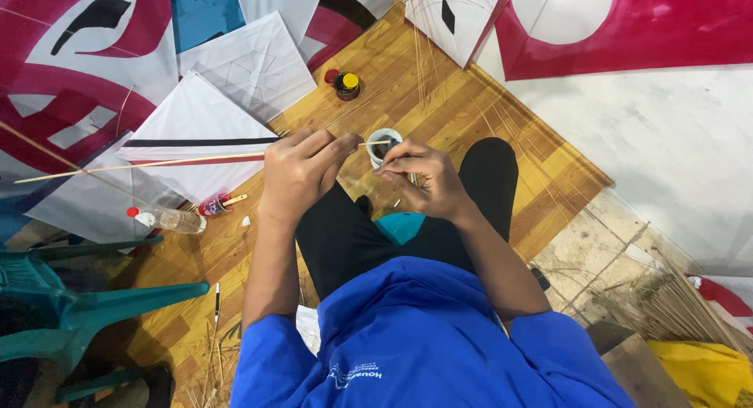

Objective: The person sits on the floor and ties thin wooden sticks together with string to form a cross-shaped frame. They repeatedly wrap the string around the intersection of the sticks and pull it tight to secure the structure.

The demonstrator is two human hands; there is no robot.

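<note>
The person sits on a wooden floor (pixel 439 87), and the work looks to be in mid-course: finished white kites (pixel 200 134) lie stacked just beyond the left hand, while loose thin sticks (pixel 427 63) spread out beyond both hands remain unused. The left hand (pixel 302 173) is closed around a long bamboo stick (pixel 141 165), which runs far out to the left over the kites, its near end poking past the fingers toward the right hand. The right hand (pixel 423 181) is closed in a pinch on a small dark-tipped tool, held at the rim of a small white cup (pixel 383 137) just above it. A little jar with a yellow lid (pixel 347 84) stands farther off beyond both hands; a plastic bottle (pixel 169 218) lies to the left of the left hand.
</note>
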